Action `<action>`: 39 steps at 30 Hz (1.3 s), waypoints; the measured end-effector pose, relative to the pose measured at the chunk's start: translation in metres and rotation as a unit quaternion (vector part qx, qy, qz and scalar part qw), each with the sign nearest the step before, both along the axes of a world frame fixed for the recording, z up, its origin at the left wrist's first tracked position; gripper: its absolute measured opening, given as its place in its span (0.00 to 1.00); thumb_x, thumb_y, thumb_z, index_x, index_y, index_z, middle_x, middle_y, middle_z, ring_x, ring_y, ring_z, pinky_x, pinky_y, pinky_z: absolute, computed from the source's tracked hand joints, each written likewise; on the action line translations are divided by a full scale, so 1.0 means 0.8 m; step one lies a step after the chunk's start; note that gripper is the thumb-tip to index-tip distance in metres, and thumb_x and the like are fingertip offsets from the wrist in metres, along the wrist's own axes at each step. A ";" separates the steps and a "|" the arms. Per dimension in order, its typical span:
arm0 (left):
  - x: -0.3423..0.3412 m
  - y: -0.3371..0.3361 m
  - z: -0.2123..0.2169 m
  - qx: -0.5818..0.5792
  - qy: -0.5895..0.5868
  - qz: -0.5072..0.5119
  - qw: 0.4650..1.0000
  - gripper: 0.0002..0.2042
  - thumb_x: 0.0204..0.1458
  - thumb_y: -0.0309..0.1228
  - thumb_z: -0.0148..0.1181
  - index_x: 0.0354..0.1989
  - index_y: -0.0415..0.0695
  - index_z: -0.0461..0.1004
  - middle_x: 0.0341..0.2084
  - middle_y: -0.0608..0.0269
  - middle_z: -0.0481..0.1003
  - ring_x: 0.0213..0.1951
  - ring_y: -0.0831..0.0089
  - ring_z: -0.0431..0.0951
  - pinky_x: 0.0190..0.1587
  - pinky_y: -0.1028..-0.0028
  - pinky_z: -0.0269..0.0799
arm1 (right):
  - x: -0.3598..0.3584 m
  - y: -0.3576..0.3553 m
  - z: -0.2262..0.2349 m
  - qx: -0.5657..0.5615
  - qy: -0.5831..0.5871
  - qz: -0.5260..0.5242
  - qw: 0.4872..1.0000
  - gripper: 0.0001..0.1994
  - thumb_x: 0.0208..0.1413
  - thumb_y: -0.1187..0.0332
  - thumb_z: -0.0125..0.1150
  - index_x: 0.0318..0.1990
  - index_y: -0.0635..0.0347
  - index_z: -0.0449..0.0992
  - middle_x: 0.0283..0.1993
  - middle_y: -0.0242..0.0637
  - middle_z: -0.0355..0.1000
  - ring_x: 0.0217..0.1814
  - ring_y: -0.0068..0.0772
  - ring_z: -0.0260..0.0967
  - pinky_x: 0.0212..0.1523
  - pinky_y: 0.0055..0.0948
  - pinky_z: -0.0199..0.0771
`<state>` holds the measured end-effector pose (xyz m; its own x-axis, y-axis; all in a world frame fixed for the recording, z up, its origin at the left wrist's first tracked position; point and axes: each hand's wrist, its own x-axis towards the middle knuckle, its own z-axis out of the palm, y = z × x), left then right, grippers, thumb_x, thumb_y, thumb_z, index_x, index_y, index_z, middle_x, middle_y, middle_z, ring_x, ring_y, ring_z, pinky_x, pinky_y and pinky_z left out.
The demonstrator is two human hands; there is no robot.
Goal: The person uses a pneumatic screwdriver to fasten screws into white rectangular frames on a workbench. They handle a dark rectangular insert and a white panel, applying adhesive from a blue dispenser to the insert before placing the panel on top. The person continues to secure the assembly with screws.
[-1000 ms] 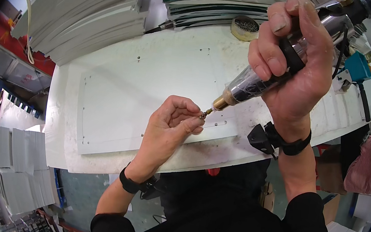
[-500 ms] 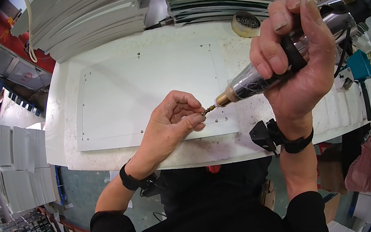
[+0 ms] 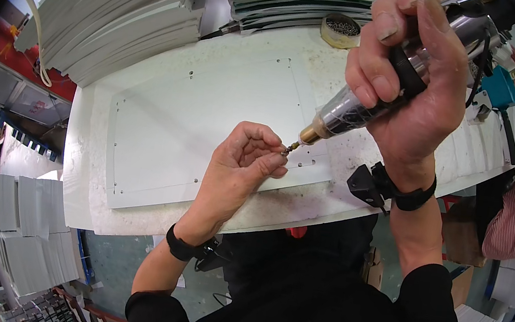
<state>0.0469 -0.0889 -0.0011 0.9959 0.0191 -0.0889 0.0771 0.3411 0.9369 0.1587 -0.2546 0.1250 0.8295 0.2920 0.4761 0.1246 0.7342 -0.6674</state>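
- Right hand: wrapped around power driver;
- Left hand: thumb and finger pinching small metal piece at driver's tip;
- White panel: flat on table, beneath left hand

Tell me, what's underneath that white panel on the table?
The white panel lies on a pale, stained tabletop, which shows around its edges. Anything between them is covered, so I can't tell. The left hand and wrist hide part of the panel's near edge.
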 end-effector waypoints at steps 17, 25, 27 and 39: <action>0.016 -0.011 0.004 0.232 -0.060 -0.036 0.970 0.10 0.61 0.20 0.60 0.49 0.40 0.72 0.43 0.60 0.79 0.44 0.75 0.81 0.46 0.73 0.78 | 0.006 -0.008 0.006 -0.097 -0.066 0.070 0.991 0.15 0.65 0.60 0.62 0.33 0.61 0.71 0.23 0.36 0.68 0.13 0.20 0.61 0.13 0.24 0.62; 0.028 -0.025 0.011 0.376 -0.051 -0.070 0.923 0.11 0.60 0.19 0.57 0.49 0.41 0.71 0.44 0.52 0.80 0.47 0.59 0.82 0.48 0.66 0.76 | 0.013 0.000 -0.038 -0.217 -0.221 -0.034 0.950 0.08 0.59 0.66 0.69 0.31 0.57 0.79 0.20 0.23 0.68 0.20 0.14 0.66 0.22 0.23 0.67; 0.029 -0.023 0.006 0.371 -0.079 -0.066 0.923 0.11 0.60 0.19 0.56 0.49 0.41 0.71 0.44 0.52 0.80 0.47 0.59 0.82 0.48 0.65 0.76 | 0.015 -0.001 -0.039 -0.243 -0.238 -0.043 0.939 0.08 0.58 0.66 0.70 0.30 0.56 0.79 0.21 0.23 0.69 0.23 0.14 0.67 0.25 0.24 0.69; 0.032 -0.012 0.011 0.416 -0.109 -0.073 0.900 0.12 0.61 0.17 0.49 0.52 0.38 0.67 0.43 0.45 0.77 0.49 0.50 0.79 0.52 0.60 0.73 | 0.010 -0.001 -0.051 -0.241 -0.208 0.059 0.946 0.10 0.59 0.72 0.66 0.35 0.60 0.68 0.26 0.33 0.68 0.22 0.19 0.64 0.21 0.22 0.63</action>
